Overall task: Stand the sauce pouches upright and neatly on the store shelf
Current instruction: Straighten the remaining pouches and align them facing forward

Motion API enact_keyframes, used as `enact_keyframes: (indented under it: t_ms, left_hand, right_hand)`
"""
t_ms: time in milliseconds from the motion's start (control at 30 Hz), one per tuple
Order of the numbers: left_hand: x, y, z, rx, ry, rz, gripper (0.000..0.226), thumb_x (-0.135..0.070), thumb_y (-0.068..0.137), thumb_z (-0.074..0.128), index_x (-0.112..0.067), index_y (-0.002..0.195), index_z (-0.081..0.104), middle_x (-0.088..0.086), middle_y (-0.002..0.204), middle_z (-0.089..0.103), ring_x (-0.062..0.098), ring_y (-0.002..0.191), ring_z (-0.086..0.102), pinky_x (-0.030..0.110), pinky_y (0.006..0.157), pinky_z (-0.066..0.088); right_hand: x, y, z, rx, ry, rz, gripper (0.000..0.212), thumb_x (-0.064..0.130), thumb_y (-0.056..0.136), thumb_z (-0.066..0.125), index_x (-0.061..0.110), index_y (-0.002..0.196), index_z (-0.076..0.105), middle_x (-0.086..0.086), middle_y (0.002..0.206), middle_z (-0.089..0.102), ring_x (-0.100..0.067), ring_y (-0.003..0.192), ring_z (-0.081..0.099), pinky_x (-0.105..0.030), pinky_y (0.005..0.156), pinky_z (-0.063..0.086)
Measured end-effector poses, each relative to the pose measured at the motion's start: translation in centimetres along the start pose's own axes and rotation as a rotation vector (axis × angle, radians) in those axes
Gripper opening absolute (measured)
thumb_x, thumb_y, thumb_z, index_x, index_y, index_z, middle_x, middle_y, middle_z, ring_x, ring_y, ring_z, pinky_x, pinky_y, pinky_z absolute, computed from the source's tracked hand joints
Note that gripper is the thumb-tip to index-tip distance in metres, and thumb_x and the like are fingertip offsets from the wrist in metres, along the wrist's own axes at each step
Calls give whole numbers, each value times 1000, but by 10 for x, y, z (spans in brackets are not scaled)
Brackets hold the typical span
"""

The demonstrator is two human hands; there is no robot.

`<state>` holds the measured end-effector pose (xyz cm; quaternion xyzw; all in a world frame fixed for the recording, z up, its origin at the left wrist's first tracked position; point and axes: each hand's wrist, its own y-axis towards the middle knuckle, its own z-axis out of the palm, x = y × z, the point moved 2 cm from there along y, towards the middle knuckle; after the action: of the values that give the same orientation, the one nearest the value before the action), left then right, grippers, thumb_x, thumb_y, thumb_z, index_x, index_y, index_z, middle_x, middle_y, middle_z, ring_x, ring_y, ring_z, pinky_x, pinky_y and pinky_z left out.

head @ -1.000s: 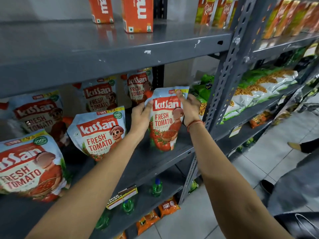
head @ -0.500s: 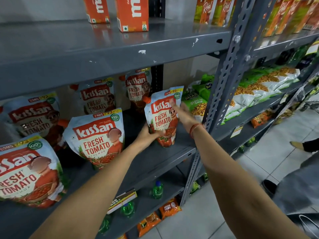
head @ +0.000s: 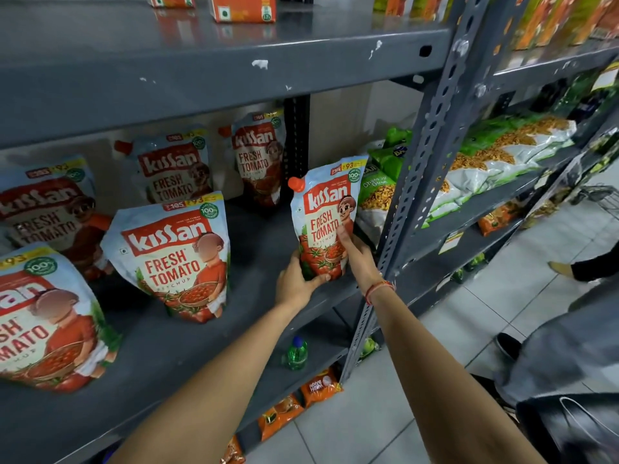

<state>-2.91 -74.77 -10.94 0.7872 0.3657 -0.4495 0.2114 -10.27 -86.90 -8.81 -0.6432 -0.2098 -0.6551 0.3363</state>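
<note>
On the grey shelf [head: 261, 236], left hand [head: 296, 284] and right hand [head: 356, 257] clasp the base of an upright ketchup pouch [head: 326, 209].

Six ketchup pouches [head: 326, 226] on shelf; two orange cartons [head: 243, 8] above; one green bottle [head: 296, 353] below.

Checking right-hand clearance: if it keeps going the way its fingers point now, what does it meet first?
The right hand already rests on the ketchup pouch, fingers pointing up its front. Straight on, it would likely just slide up the pouch; what lies beyond is unclear in depth.
</note>
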Motion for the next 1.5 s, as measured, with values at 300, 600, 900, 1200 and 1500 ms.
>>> enact_keyframes:
  t_ms: [300,600,900,1200,1500]
  left_hand:
    - [0,-8,-1,66,0,-49,71,-30,78,72,-12,137,37,11,136,54,30,125,49,43,103,43]
    - [19,-110,-56,-233,12,107,29,-16,86,63,-11,114,63,3,119,64,17,113,58,13,94,35]
    - [95,-116,-169,-491,-159,-226,86,-34,72,77,-9,140,31,11,145,37,25,129,43,45,105,41]
    - [86,-95,-176,-176,-102,-183,92,-54,60,73,-21,137,37,5,140,50,22,128,46,47,108,38]
    - [70,-117,-146,-256,-31,-96,60,-27,73,76,-9,125,52,12,126,62,27,115,58,39,98,48]
  right_hand:
    - [-1,-15,-1,-67,18,-26,51,46,87,56,14,127,52,-2,119,62,-7,99,61,-14,73,47]
    - [-39,-89,52,-599,-290,-322,28,19,88,61,-3,107,58,-21,108,55,-34,104,53,-21,87,36]
    - [-26,-80,159,257,-203,-136,84,24,75,77,19,143,28,-5,135,42,-15,124,42,-30,104,39]
    - [-35,-62,156,411,-461,-84,68,29,75,76,8,132,45,-19,130,55,-28,120,53,-45,107,42]
    - [-39,-83,114,377,-410,-108,57,22,78,74,11,129,50,-15,131,57,-27,123,51,-44,108,40]
